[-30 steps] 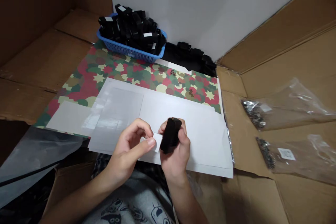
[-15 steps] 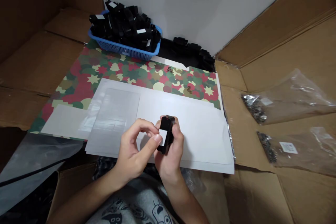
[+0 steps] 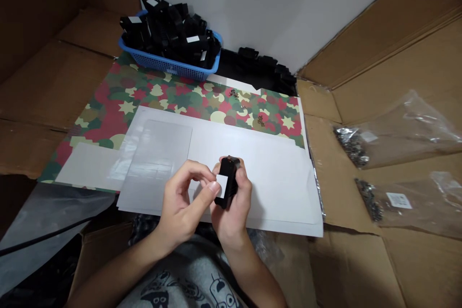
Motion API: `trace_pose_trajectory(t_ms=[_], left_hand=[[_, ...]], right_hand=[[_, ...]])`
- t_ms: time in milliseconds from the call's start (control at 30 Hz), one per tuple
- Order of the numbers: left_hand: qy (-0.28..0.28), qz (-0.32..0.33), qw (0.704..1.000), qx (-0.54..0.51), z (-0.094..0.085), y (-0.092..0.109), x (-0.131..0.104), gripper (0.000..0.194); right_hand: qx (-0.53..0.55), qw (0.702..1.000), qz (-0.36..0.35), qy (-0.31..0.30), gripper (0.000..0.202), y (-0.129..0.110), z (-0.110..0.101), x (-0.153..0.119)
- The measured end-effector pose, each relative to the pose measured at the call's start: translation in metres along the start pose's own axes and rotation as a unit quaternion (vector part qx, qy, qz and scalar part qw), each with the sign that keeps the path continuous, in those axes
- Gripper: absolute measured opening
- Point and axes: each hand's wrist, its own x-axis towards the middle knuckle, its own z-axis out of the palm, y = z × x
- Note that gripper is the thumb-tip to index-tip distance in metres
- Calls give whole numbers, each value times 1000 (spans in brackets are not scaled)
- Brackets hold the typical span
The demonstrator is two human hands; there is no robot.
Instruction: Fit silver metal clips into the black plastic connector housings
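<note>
My right hand is wrapped round a small black plastic housing, held upright above the white sheets. A white rectangular label lies against the housing's lower face, its left edge reaching to the side of the housing. Thumb and index finger of my left hand pinch the label at that left edge. How much of the label is stuck down I cannot tell. The palm side of the housing is hidden by my right fingers.
A blue basket at the back is heaped with black housings, some bearing white labels. Small screws lie on the patterned board. Two clear bags of metal parts rest on cardboard at right. White sheets lie below my hands.
The label has shifted slightly left against the housing, along with my left fingertips. My right hand keeps its hold on the housing. The view has tilted a little.
</note>
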Motion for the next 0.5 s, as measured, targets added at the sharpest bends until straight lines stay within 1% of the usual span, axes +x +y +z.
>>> trace_pose_trajectory(t_ms=[233, 400, 500], left_hand=[[2, -4, 1000, 17, 1, -2, 0, 4], [13, 33, 999, 36, 3, -3, 0, 5], [25, 65, 995, 70, 4, -5, 0, 6]], right_hand=[[75, 997, 13, 14, 24, -1, 2, 1], [115, 993, 13, 19, 23, 0, 4, 0], [151, 988, 6, 31, 22, 1, 5, 0]])
